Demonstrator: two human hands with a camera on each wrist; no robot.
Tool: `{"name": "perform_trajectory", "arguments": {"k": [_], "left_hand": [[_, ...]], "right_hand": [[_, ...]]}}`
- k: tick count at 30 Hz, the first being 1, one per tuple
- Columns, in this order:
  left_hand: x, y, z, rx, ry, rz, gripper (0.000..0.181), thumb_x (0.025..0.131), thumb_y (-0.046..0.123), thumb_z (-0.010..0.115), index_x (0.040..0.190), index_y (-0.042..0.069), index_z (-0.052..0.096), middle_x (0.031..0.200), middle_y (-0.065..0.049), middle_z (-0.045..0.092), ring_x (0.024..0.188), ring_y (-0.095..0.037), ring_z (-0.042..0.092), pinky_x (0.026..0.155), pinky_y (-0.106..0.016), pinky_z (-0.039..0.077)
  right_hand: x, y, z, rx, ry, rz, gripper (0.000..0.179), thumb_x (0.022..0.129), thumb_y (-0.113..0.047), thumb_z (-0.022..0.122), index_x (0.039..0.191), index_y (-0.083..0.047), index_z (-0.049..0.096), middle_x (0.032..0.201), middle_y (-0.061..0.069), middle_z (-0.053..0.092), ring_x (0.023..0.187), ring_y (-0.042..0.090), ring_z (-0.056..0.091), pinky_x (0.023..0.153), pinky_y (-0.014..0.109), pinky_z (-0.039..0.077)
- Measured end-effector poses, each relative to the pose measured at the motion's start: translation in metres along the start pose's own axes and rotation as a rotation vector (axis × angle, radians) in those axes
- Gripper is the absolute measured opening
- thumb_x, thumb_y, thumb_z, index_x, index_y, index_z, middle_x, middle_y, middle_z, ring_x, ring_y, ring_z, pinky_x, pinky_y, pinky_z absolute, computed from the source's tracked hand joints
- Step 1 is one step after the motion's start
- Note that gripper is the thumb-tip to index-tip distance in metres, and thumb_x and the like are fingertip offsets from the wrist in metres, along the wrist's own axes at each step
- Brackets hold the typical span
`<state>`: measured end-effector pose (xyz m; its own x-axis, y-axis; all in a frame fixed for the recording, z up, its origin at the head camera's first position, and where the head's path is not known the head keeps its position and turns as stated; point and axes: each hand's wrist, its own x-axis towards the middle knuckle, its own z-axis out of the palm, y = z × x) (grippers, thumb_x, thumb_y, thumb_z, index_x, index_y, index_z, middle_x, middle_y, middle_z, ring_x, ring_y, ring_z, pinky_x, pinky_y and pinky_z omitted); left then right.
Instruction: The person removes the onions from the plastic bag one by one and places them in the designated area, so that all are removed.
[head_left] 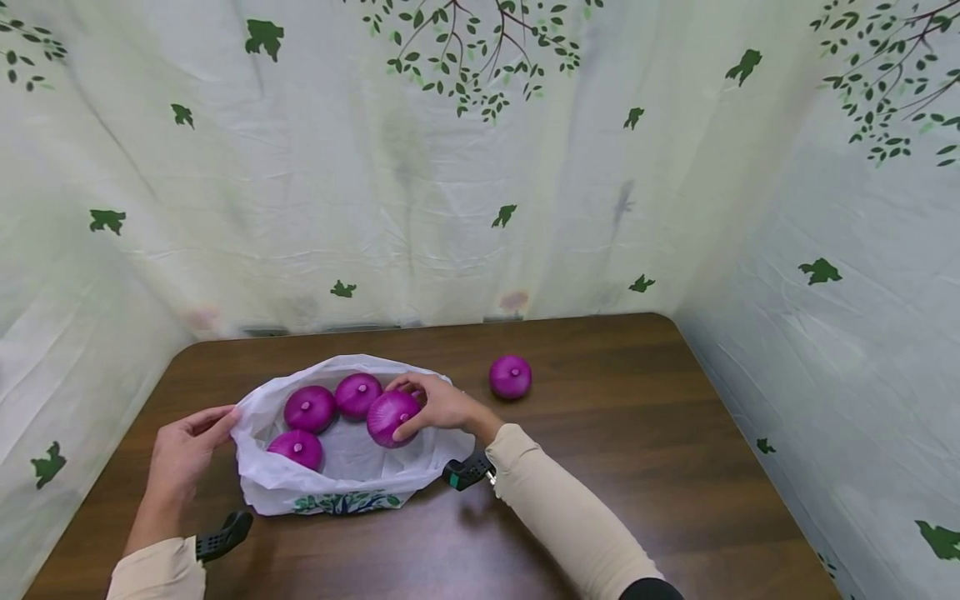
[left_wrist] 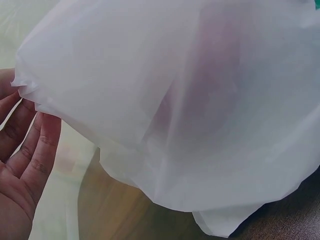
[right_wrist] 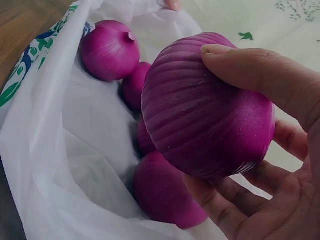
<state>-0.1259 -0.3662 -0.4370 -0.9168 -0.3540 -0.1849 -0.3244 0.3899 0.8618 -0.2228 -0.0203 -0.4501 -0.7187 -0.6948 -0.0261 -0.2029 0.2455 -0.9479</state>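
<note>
A white plastic bag (head_left: 352, 462) with a green and blue print lies with its mouth wide on the table. Inside it are several purple onions (head_left: 310, 409), seen closer in the right wrist view as onions (right_wrist: 110, 50). My right hand (head_left: 442, 407) holds another onion (right_wrist: 205, 107) over the bag's right side, thumb on one side and fingers underneath. With thumb and fingers, my left hand (head_left: 183, 454) pinches the left rim of the bag. In the left wrist view, the bag's wall (left_wrist: 150, 100) hides most of the onions behind it.
One more onion (head_left: 511, 377) sits on the brown wooden table (head_left: 637, 450), right of the bag and behind my right forearm. White curtains (head_left: 450, 208) with leaf prints hang around the table's back and sides.
</note>
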Motion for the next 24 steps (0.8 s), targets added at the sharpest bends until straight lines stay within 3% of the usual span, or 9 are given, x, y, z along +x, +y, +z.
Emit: {"name": "perform_trajectory", "arguments": {"k": [15,24], "left_hand": [[0.001,-0.001,0.000,0.020,0.006,-0.019,0.067,0.092,0.050,0.057,0.132,-0.004,0.052,0.097,0.012,0.056,0.077,0.006,0.055,0.102,-0.064,0.033],[0.001,0.000,0.001,0.032,0.000,0.001,0.067,0.093,0.050,0.057,0.131,-0.005,0.053,0.092,0.018,0.054,0.077,0.007,0.056,0.101,-0.062,0.036]], "right_hand": [[-0.012,0.000,-0.023,0.023,0.014,-0.005,0.060,0.072,-0.004,0.084,0.124,-0.010,0.055,0.119,0.007,0.058,0.096,0.014,0.058,0.080,0.026,0.053],[-0.019,0.001,-0.036,0.002,0.026,0.019,0.061,0.072,-0.007,0.084,0.126,-0.012,0.054,0.122,0.007,0.057,0.100,0.017,0.058,0.081,0.028,0.053]]}}
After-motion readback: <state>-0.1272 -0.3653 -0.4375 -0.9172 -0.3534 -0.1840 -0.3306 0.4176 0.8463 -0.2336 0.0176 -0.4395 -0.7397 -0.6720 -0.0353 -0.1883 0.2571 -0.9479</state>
